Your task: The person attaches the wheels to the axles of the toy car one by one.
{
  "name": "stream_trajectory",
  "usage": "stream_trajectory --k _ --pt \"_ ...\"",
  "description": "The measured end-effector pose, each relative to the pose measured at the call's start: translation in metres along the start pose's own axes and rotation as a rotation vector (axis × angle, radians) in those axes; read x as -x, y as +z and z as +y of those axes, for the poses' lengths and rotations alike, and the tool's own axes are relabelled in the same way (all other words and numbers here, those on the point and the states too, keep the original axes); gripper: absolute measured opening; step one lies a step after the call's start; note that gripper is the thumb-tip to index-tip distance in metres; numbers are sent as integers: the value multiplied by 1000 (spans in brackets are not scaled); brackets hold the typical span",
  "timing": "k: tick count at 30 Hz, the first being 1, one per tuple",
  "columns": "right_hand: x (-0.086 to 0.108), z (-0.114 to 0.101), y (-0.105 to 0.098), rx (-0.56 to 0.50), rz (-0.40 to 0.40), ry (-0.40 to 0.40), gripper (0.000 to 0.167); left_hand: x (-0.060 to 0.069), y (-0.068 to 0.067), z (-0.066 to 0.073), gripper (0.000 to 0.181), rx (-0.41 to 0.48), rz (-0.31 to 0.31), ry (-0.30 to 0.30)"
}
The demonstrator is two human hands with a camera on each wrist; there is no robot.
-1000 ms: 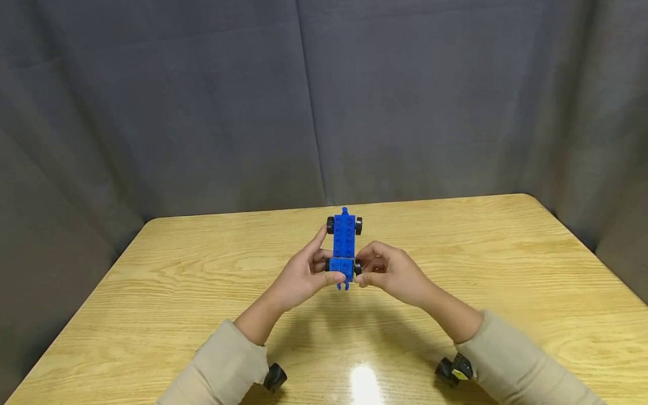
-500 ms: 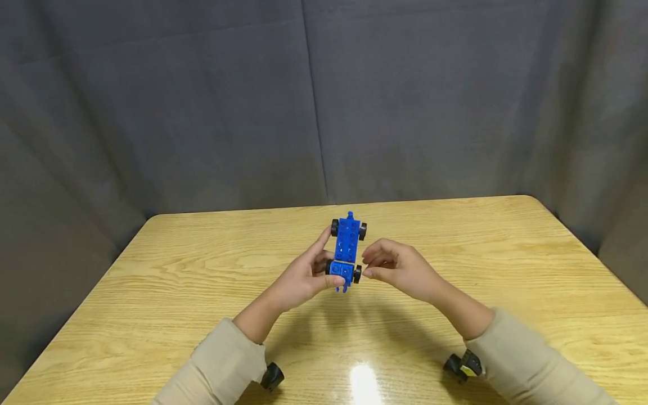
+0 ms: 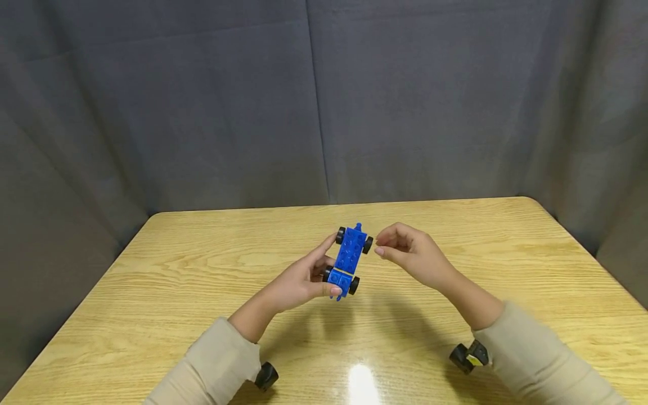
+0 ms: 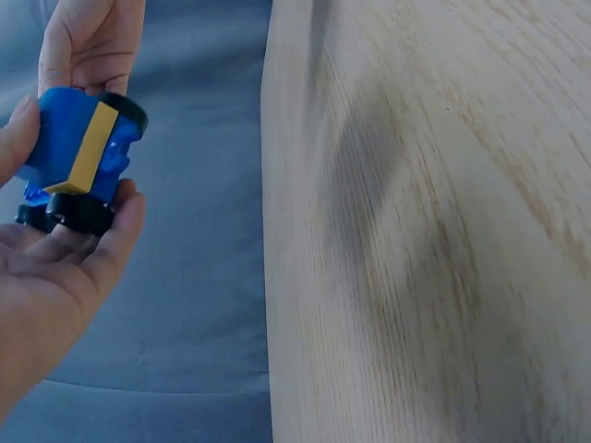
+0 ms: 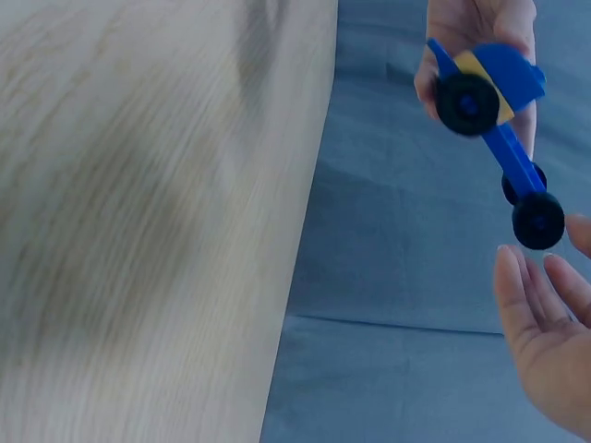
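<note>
A blue toy car (image 3: 349, 253) with black wheels and a yellow strip is held above the table, tilted to the right in the head view. My left hand (image 3: 298, 284) grips its near end, thumb on the blue body and fingers round the side. In the left wrist view the yellow strip (image 4: 85, 152) crosses the rounded blue front. My right hand (image 3: 417, 256) is beside the far right wheel (image 3: 368, 245), its bent fingers and thumb apart with nothing between them. In the right wrist view those fingertips (image 5: 508, 263) lie close to that wheel, seemingly not touching.
The wooden table (image 3: 212, 253) spreads under both hands. Grey cloth (image 3: 228, 112) hangs behind it and at the sides. Black wrist cameras (image 3: 265, 376) stick out from the sleeves, low over the table.
My right hand has left the near right wheel and moved up and right beside the far one. My left hand has turned the car clockwise and lowered it slightly.
</note>
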State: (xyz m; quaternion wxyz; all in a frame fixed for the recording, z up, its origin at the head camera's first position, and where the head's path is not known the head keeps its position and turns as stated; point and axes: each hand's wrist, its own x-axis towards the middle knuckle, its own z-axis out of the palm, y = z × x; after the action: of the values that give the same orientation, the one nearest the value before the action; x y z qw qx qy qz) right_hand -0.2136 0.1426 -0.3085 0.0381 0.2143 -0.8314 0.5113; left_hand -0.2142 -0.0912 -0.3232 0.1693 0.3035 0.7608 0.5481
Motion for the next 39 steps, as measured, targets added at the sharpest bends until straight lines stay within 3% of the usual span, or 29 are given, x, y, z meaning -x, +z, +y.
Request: stream_trajectory --k 10,17,32,39 --pt "-4 -1 0 -16 28 -17 23 3 0 0 83 39 -121 -1" --pt "-4 2 2 11 -8 -22 23 2 3 -4 81 57 -168 -1" --pt "-2 8 3 -12 -42 -14 13 0 2 -10 72 108 -176 -14" --pt "3 15 4 -68 -36 34 14 0 -1 -14 57 129 -123 -18"
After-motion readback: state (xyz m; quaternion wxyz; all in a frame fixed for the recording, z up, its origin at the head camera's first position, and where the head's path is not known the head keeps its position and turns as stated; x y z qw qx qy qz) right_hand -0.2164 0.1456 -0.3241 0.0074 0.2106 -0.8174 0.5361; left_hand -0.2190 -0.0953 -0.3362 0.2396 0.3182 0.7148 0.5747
